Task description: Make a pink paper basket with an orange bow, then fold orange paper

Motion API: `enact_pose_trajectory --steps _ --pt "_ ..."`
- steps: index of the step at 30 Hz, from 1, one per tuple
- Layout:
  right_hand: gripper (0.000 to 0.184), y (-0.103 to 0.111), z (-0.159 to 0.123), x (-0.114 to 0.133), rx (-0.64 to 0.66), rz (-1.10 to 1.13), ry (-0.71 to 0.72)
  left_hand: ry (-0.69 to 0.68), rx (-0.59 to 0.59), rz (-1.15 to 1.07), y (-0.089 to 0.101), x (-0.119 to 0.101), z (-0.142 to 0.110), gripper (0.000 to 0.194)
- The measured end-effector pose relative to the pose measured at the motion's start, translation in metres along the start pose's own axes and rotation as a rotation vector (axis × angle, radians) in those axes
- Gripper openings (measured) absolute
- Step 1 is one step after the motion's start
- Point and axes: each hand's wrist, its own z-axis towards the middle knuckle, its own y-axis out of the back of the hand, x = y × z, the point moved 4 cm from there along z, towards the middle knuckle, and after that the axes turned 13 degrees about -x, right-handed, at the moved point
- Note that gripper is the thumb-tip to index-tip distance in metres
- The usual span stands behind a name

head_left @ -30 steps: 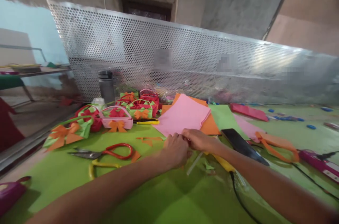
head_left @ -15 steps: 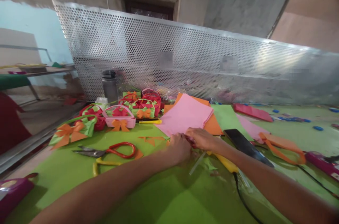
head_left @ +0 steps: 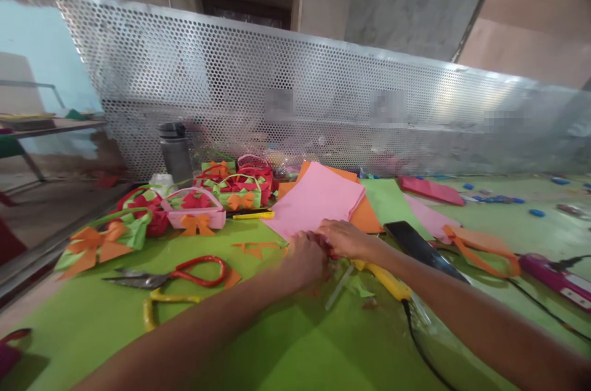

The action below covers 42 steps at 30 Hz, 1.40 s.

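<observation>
the pink paper (head_left: pixel 318 200) lies flat on the green table (head_left: pixel 277 348), stacked on orange paper (head_left: pixel 367 217), and both hands meet at its near edge. the left hand (head_left: pixel 307 258) is curled with its knuckles up, fingers bent down at that edge; whether it pinches the sheet or only presses beside it cannot be told. the right hand (head_left: pixel 346 238) touches the left, its fingers folded around something small and reddish that is too hidden to name, so its grasp cannot be judged either. just under the right wrist lie a yellow tool (head_left: pixel 385 280) with a black cord (head_left: pixel 418 342) and a thin pale stick (head_left: pixel 338 287). to the left, near the left forearm, red scissors (head_left: pixel 173 273) rest on the table with a yellow loop (head_left: pixel 161 305) close in front. right of the right arm a black phone (head_left: pixel 418 246) lies flat, with an orange strap (head_left: pixel 482 249) and a pink device (head_left: pixel 556 277) farther right. beyond the scissors stands a cluster of paper baskets (head_left: pixel 196 209) with orange bows, and a yellow pen (head_left: pixel 252 215) lies just beside them. behind the baskets a grey bottle (head_left: pixel 175 151) stands upright against a perforated metal screen (head_left: pixel 295 89).
</observation>
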Motion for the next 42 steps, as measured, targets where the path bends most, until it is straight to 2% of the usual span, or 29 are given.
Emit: enact_pose_trajectory --steps 2,5,12,21,25,28,34,39,42 --pt "0.025 0.000 0.002 -0.002 0.013 -0.006 -0.010 0.004 0.002 0.001 0.001 0.001 0.000 0.032" --pt "0.029 0.003 0.005 -0.010 0.036 -0.020 -0.042 0.017 0.005 -0.009 0.001 0.002 0.000 0.032" --pt "0.032 0.007 0.014 -0.039 0.084 -0.056 -0.157 0.045 -0.018 -0.006 -0.003 0.002 0.001 0.031" --pt "0.032 0.006 0.035 -0.056 0.088 -0.065 -0.252 0.038 -0.068 -0.030 -0.003 0.009 0.000 0.036" --pt "0.032 0.010 0.047 -0.073 0.044 -0.085 -0.310 0.048 -0.116 -0.051 -0.005 0.008 0.002 0.052" --pt "0.032 0.011 0.054 -0.087 -0.015 -0.102 -0.369 0.053 -0.152 -0.070 -0.010 0.009 0.005 0.057" --pt "0.032 0.019 0.063 -0.120 -0.170 -0.144 -0.528 0.047 -0.208 -0.097 -0.012 0.013 0.006 0.052" --pt "0.033 0.028 0.067 -0.140 -0.241 -0.139 -0.600 0.077 -0.179 -0.094 -0.011 0.012 0.007 0.044" --pt "0.033 0.030 0.065 -0.146 -0.244 -0.134 -0.622 0.127 -0.137 -0.092 -0.015 0.016 0.013 0.031"
